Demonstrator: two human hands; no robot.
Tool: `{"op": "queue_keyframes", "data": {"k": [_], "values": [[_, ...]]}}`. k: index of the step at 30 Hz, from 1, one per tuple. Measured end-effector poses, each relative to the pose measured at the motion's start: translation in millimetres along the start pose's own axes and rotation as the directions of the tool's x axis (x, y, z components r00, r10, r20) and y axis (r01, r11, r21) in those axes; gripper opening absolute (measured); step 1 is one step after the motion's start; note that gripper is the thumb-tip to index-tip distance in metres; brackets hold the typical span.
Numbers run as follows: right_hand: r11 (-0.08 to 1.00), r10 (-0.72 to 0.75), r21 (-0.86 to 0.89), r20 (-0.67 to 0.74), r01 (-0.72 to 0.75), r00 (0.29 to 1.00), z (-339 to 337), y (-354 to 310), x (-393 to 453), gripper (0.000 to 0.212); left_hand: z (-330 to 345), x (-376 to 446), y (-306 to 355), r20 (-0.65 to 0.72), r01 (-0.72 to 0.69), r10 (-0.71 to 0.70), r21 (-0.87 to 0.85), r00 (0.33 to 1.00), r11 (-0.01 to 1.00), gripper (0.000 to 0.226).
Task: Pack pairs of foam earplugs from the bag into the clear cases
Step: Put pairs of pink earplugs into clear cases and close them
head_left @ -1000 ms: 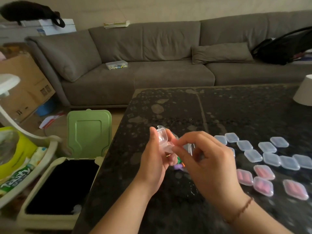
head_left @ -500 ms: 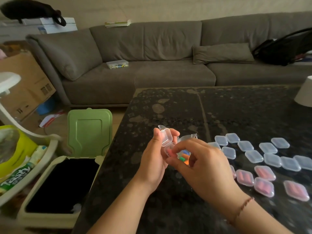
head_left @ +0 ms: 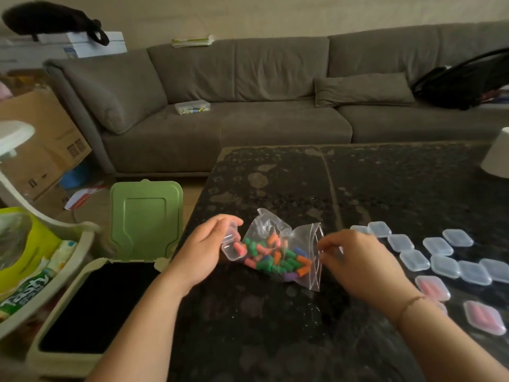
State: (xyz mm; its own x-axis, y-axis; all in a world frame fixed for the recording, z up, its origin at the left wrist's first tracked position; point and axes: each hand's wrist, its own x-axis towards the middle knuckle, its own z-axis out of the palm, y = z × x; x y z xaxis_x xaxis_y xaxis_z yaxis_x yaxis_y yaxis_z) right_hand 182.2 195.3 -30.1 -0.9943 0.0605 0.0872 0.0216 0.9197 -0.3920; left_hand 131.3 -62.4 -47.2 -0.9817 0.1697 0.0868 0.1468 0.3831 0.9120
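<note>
A clear zip bag (head_left: 278, 253) of orange, green, pink and purple foam earplugs lies on the dark stone table (head_left: 275, 326). My left hand (head_left: 205, 250) holds a small open clear case (head_left: 230, 250) at the bag's left end, and one pink earplug (head_left: 239, 249) lies in it. My right hand (head_left: 358, 261) is at the bag's zip mouth, fingers blurred against its edge. Several closed empty cases (head_left: 414, 260) lie to the right. Nearer me, two cases hold pink earplugs (head_left: 432, 288) (head_left: 484, 317).
An open bin with a raised green lid (head_left: 146, 216) stands by the table's left edge. A grey sofa (head_left: 248, 119) runs along the far side. A white conical object (head_left: 498, 155) sits at the table's far right.
My hands have moved apart. The right hand left the case and went right to the bag's mouth. The bag, hidden before, now shows, and a pink earplug lies in the case.
</note>
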Motion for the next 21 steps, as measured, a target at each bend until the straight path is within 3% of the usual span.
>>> {"op": "queue_keyframes", "data": {"k": [3,10,14,17,21], "values": [[0.984,-0.126,-0.124,0.045,0.131,0.991,7,-7,1,0.018,-9,6,-15,-0.035,0.047,-0.047,0.007,0.998,0.999,0.038],[0.942,-0.33,-0.083,-0.061,0.325,0.942,23,-13,11,0.015,10,16,-12,-0.087,0.02,-0.028,-0.096,0.996,0.995,0.038],[0.955,-0.264,-0.121,0.061,0.27,0.963,20,-22,8,0.036,16,18,-11,-0.106,0.049,-0.063,-0.127,0.992,0.991,0.036],[0.942,-0.26,-0.174,0.155,0.286,0.953,12,-27,1,0.024,18,19,-11,-0.081,0.061,-0.074,-0.151,0.994,0.987,0.033],[0.935,-0.17,-0.28,0.18,0.216,0.969,16,-34,-2,0.033,22,20,-9,-0.067,0.053,-0.066,-0.186,0.996,0.981,0.033]]}}
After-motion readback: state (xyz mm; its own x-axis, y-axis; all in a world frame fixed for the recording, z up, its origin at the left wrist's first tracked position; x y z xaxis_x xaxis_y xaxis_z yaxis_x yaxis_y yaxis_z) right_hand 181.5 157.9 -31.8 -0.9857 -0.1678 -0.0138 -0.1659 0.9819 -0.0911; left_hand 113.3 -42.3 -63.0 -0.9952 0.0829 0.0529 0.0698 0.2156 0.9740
